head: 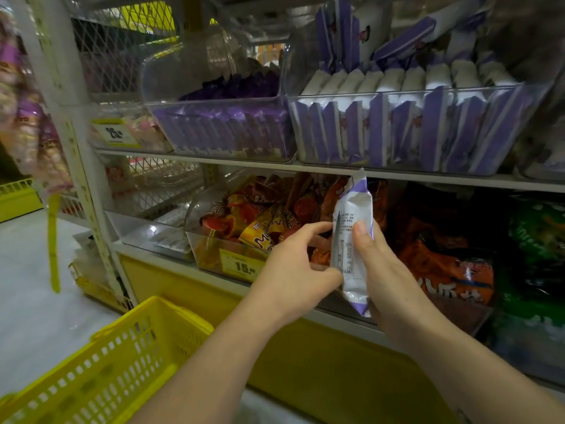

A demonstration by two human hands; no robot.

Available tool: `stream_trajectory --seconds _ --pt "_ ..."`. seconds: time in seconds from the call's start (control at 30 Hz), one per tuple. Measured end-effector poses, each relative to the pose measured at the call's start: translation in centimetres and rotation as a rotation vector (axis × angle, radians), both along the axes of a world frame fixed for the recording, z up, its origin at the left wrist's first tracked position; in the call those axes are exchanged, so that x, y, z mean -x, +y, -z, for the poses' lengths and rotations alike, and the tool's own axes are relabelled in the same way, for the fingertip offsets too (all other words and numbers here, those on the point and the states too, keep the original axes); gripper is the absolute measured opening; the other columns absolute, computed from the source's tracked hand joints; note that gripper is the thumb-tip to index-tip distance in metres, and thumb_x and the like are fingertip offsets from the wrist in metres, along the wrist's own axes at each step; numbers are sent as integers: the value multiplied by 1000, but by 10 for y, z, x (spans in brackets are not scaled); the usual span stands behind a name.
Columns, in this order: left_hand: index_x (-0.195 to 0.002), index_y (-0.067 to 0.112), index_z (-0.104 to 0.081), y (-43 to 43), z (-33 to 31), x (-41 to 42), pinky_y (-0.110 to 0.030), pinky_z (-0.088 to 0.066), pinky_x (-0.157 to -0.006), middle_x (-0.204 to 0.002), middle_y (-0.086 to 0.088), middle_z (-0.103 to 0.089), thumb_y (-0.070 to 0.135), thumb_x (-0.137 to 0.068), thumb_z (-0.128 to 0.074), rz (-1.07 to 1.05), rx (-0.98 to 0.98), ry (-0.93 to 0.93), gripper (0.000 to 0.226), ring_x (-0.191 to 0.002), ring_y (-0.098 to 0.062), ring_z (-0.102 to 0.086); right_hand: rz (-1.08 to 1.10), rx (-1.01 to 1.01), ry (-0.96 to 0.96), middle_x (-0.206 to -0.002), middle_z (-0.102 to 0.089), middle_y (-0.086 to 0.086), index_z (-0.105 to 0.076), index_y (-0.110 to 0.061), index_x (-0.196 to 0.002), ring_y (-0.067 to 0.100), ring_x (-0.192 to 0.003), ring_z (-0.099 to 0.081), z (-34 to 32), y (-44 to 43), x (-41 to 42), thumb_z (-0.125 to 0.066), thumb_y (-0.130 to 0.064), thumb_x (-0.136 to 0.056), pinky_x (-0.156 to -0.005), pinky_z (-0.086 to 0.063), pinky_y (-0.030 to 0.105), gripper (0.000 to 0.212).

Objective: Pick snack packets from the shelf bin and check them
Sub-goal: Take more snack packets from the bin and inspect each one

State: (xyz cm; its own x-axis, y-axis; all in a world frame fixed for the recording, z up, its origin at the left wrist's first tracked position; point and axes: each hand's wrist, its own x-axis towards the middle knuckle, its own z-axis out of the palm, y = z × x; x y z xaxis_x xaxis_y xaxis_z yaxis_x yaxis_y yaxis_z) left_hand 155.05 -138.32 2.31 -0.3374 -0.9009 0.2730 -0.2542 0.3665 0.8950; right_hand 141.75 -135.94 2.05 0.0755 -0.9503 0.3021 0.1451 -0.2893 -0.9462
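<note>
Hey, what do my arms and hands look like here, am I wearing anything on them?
Both forearms are bare; no sleeves in view. The left hand and right hand wear no gloves, and no rings, watch or bracelet show. A small dark mark on the right forearm at the bottom edge is too cut off to identify.

Just one camera here, head-worn and wide-angle, pointing forward and a bit down at a white metal shelf rack (76,154) from really close up. Both forearms come in from the bottom edge. The left hand (293,264) and right hand (382,264) meet about mid-frame, both holding a white-and-purple foil snack packet (351,240). A clear plastic bin of purple-and-white packets (397,93) sits high on the right, a yellow slotted plastic basket (128,356) fills the bottom-left corner, and pale floor (27,301) shows far left.
</note>
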Motion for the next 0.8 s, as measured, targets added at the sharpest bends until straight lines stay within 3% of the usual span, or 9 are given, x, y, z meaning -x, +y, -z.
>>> stream_trajectory --seconds 0.1,0.2,0.33,0.47,0.7,0.8 --pt "-120 32 -60 -4 -1 -5 -22 -53 -57 -95 14 -70 32 -65 -63 -89 26 -19 56 -71 -5 -69 -39 -5 16 -108 -67 -30 -37 -62 -121 -4 -103 -64 1 1 0 -43 -56 -83 -74 -54 13 39" --pt "-108 29 -67 -7 -1 -9 -13 -52 -61 -82 21 -71 27 -77 -68 -154 64 -23 31 -74 4 -67 -83 -11 19 -122 -64 -22 -38 -62 -125 -1 -111 -62 3 1 0 -46 -57 -84 -81 -53 14 42" --pt "-87 26 -70 -10 -2 -14 -14 -52 -58 -73 11 -73 30 -83 -68 -211 68 14 6 -68 -2 -70 -149 -26 45 -123 -60 -29 -46 -64 -120 -4 -114 -59 4 3 -1 -48 -57 -89 -81 -50 10 32" --pt "-77 16 -68 -8 -4 -15 -16 -52 -54 -69 5 -73 29 -91 -60 -229 55 69 21 -60 -7 -70 -199 -62 47 -112 -66 -29 -49 -53 -120 -5 -105 -63 2 4 1 -45 -47 -89 -75 -49 6 31" --pt "-78 11 -69 -4 -5 -14 -36 -60 -66 -70 1 -73 40 -96 -52 -222 96 33 38 -62 -9 -71 -224 -78 74 -107 -68 -29 -48 -47 -121 -7 -101 -64 -1 5 5 -41 -39 -94 -73 -49 5 29" --pt "-79 12 -69 -4 -5 -15 -30 -59 -64 -71 2 -74 42 -95 -52 -212 100 37 38 -63 -8 -71 -238 -74 76 -110 -68 -25 -49 -46 -122 -4 -103 -64 -2 5 7 -42 -42 -93 -74 -49 6 30"
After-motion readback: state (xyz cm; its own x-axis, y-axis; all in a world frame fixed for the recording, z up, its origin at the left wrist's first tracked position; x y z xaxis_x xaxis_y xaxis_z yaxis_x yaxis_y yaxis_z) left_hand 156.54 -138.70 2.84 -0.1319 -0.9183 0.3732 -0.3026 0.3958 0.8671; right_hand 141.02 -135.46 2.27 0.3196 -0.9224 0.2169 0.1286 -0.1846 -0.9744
